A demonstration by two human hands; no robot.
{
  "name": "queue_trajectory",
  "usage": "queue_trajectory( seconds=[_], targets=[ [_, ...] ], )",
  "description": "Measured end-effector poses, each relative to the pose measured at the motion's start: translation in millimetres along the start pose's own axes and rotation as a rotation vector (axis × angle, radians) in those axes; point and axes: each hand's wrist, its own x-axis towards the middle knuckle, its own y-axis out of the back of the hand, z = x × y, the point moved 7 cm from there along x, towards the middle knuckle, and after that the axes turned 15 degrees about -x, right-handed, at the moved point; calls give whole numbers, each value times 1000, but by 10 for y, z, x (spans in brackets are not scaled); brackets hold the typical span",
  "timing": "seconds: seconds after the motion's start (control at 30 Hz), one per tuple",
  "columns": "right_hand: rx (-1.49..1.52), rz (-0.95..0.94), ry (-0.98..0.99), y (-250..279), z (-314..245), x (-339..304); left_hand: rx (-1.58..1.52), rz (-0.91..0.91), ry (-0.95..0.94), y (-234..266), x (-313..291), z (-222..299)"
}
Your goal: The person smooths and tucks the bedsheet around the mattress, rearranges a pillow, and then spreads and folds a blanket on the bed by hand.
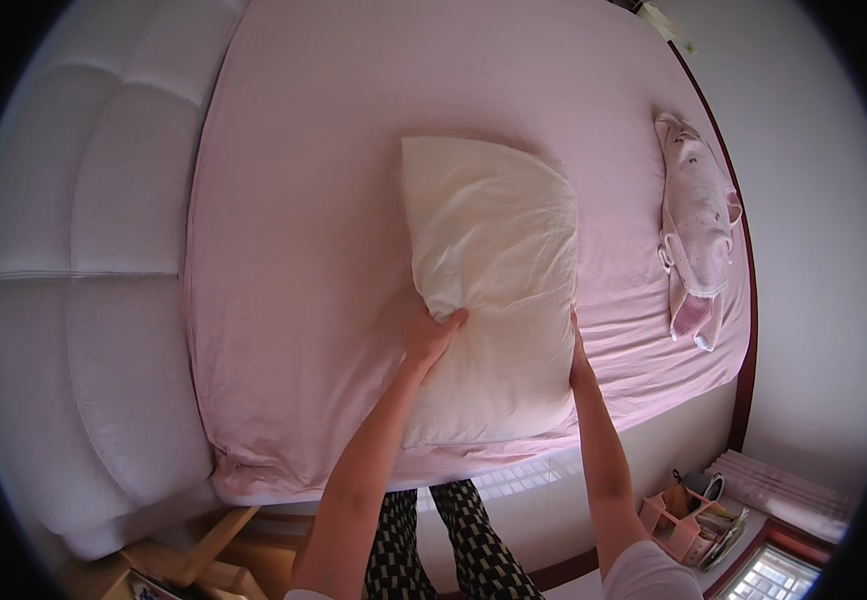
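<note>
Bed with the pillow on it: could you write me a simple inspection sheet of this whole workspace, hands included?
Surface: bed with a pink sheet, wrinkled near the front edge and at right.
Things in hand: one cream pillow, lying on the sheet, its cover creased.
Clutter: a pink fabric item near the sheet's right edge; its exact kind is unclear.
Hands: left hand grips the pillow's left side, thumb on top; right hand is against its right side, fingers mostly hidden.
Cables: nothing seen.
Surroundings: grey padded headboard at left, pale wall at right, pink organizer at lower right.
</note>
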Motion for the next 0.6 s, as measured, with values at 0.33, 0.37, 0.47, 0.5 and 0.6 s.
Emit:
queue_trajectory(
  seconds=[0.33, 0.37, 0.47, 0.5, 0.6],
  targets=[
    [-99, 201, 147, -1401, -182, -815, -46, 90, 26, 1352, -685, 582],
    [-59, 285, 106, -1424, -10, -822, -116, 107, -22, 1526, -748, 619],
    [-84, 284, -25, -1873, 395, -837, -211, 122, -132, 2196, -927, 604],
    [-148, 210, 5, -2101, 503, -792, -172, 133, -203, 2466, -980, 620],
    [-142, 46, 43, -2885, 817, -753, -112, 189, -278, 3292, -1130, 475]
  ],
)
